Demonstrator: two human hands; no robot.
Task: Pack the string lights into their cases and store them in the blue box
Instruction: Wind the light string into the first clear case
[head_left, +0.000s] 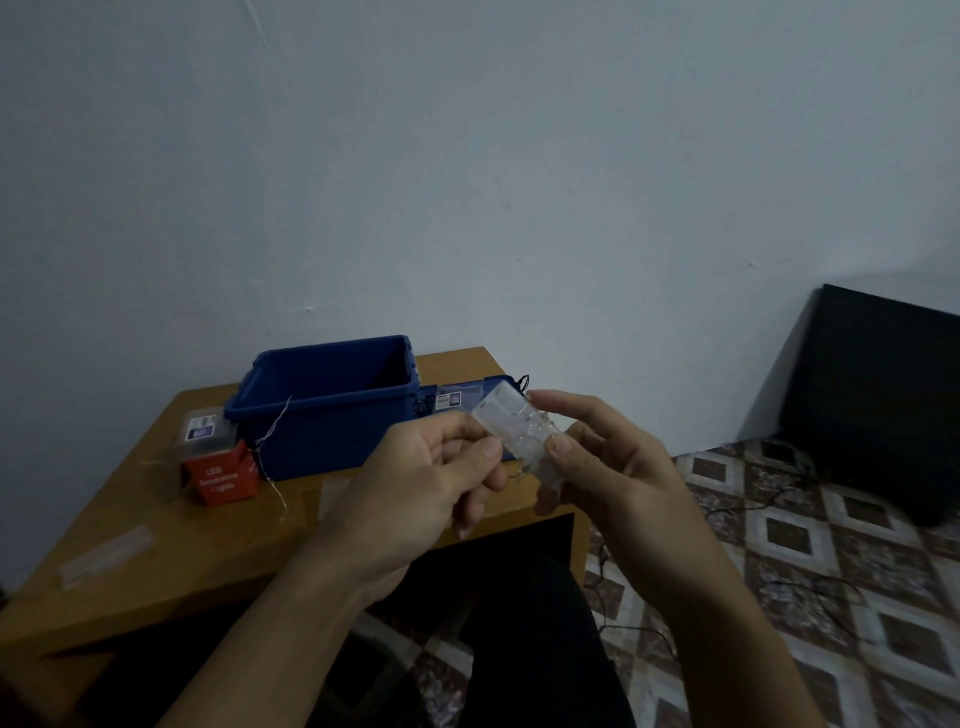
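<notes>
case (513, 434) between left hand (434, 470), right hand (613, 467)

We cannot make out what is packed in the clear case (521, 437): it is blurred, and partly under the fingers of the left hand (431, 470) and right hand (615, 467). Floor of the blue box (332, 415) hidden behind its near wall. The black object (883, 400) is cut by the right edge, the table (156, 564) by the left. Label on the red case (221, 475) smeared.

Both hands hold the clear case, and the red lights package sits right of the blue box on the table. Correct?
No. The head view shows the red lights package left of the blue box, not right. The left hand and right hand do both hold the clear case.
</notes>
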